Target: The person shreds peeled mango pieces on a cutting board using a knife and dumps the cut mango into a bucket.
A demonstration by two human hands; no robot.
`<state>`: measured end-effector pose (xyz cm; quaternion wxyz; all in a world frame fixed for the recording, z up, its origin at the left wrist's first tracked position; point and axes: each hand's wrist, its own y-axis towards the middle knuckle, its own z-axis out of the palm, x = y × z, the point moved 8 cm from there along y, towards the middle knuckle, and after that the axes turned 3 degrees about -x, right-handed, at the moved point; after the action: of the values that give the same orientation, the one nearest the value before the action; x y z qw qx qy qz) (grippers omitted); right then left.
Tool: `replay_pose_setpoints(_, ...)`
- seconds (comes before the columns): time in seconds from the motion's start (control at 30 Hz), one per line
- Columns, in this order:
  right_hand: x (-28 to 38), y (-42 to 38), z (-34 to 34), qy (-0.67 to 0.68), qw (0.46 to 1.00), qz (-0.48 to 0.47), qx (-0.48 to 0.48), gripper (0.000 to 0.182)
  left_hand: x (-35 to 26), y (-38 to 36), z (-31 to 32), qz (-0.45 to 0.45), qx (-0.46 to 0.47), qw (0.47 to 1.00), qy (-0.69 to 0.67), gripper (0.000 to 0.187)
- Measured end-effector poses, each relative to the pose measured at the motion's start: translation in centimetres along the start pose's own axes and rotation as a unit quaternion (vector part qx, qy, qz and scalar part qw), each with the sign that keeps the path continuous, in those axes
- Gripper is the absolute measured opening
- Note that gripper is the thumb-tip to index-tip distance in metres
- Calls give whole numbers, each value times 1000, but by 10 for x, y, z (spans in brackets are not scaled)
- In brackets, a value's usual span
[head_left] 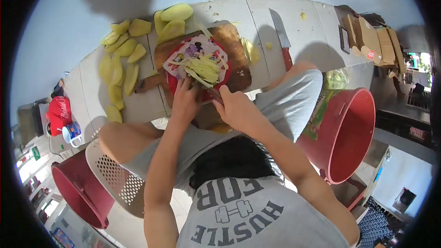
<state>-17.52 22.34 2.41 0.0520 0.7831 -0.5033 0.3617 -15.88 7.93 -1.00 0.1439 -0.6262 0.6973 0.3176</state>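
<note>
My left hand (186, 94) has its fingers bent around a pale green piece (200, 80) at the near edge of a round red plate. In my right hand (231, 105) is a knife (209, 91), its blade angled toward that piece. Thin yellow-green strips (206, 66) are heaped on a patterned cloth (187, 51) over the red plate (227, 74). Under the plate lies a wooden cutting board (242, 71), its handle pointing left. Peeled yellow-green pieces (117, 69) lie to its left, and others (177, 13) rest at its far edge.
A large knife (279, 28) lies on the tiled surface (257, 9) at the right. Peelings (250, 50) sit beside the board. Red buckets (340, 128) (80, 190) and a perforated basket (115, 179) stand near my legs. A mug (71, 133) is at the left.
</note>
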Motion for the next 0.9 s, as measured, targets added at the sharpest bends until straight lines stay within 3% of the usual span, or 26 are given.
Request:
replay_pose_setpoints(0.5,-3,14,8,-21,998,-37,-47,29,6,7,-1,-3,-14,1000,6,27)
replay_pose_setpoints(0.67,6,-6,-1,6,1000,21,14,30,3,-3,2,-1,-9,1000,-14,26)
replay_pose_setpoints(0.9,-8,2,19,-7,1000,2,-26,31,4,-6,-3,2,-39,999,-8,25)
